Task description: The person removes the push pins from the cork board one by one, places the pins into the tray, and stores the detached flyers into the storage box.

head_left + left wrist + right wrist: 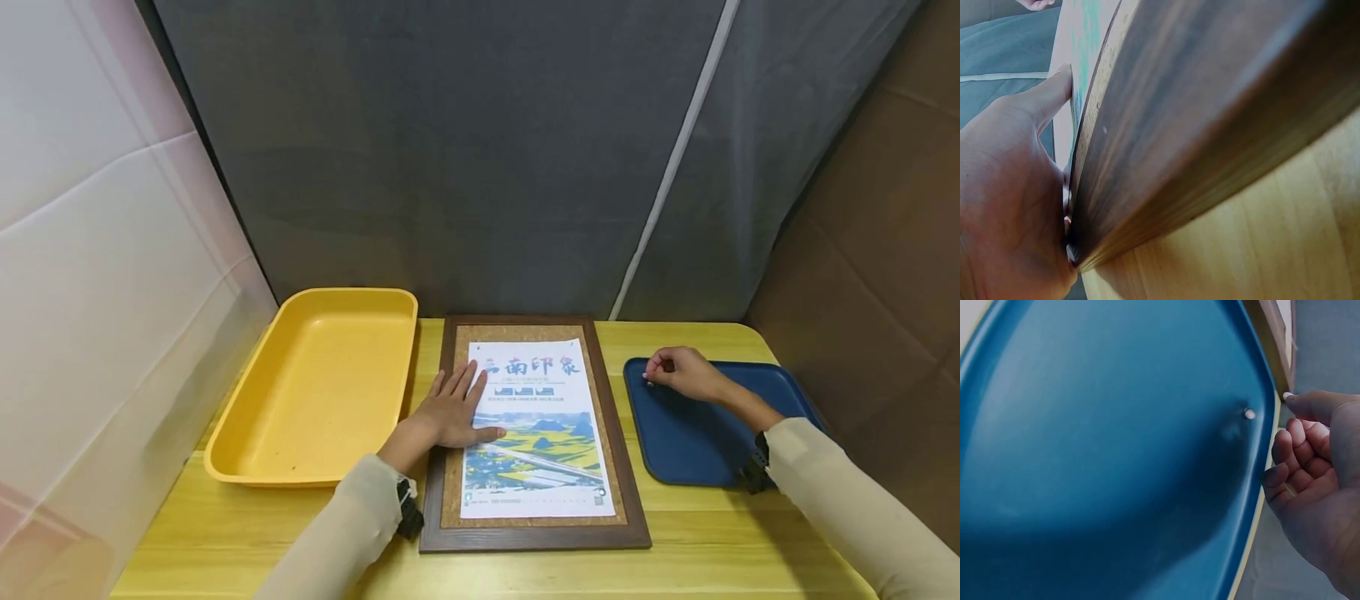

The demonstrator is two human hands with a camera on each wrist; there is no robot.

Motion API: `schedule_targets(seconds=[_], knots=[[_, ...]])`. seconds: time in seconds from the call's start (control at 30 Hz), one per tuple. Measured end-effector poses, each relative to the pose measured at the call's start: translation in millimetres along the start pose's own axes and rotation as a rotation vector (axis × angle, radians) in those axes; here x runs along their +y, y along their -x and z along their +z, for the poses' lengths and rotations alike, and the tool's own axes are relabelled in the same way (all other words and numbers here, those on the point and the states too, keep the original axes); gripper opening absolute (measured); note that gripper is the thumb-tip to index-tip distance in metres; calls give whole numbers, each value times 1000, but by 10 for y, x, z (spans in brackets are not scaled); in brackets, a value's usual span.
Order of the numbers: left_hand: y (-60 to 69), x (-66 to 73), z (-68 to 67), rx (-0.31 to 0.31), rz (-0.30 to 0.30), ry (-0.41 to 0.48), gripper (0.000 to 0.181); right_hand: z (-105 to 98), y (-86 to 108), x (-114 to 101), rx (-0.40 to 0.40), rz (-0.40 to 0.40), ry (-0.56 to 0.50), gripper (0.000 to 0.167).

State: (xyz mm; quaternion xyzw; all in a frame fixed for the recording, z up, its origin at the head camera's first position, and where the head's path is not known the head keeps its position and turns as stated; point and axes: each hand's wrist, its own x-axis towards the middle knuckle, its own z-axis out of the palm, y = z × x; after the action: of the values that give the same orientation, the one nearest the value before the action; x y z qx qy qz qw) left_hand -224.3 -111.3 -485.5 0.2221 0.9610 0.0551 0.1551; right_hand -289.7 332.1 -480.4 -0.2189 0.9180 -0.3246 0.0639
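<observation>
My left hand point(452, 414) lies with spread fingers on the left side of a printed poster point(536, 475), its palm over the frame's edge. The poster, with Chinese lettering and a landscape, lies on a cork board point(528, 332) in a brown wooden frame. Small tacks show at its top corners and lower right. Above the blue tray point(720, 450), by its left edge, is my right hand point(686, 373). Its fingers are curled, and a small white thumbtack point(1287, 395) appears pinched at the thumb tip. Another thumbtack point(1249, 414) lies in the tray.
A large yellow tray point(337, 375) stands left of the board, close to the left forearm. All of this is on a light wooden table point(532, 577). A grey curtain point(420, 167) hangs behind, with sheets along both sides.
</observation>
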Motion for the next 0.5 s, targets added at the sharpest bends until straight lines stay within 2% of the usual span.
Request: schedule_targets(seconds=[0.5], knots=[[-10, -18, 17, -18, 9, 17, 106, -93, 143, 268, -13, 38, 39, 7]])
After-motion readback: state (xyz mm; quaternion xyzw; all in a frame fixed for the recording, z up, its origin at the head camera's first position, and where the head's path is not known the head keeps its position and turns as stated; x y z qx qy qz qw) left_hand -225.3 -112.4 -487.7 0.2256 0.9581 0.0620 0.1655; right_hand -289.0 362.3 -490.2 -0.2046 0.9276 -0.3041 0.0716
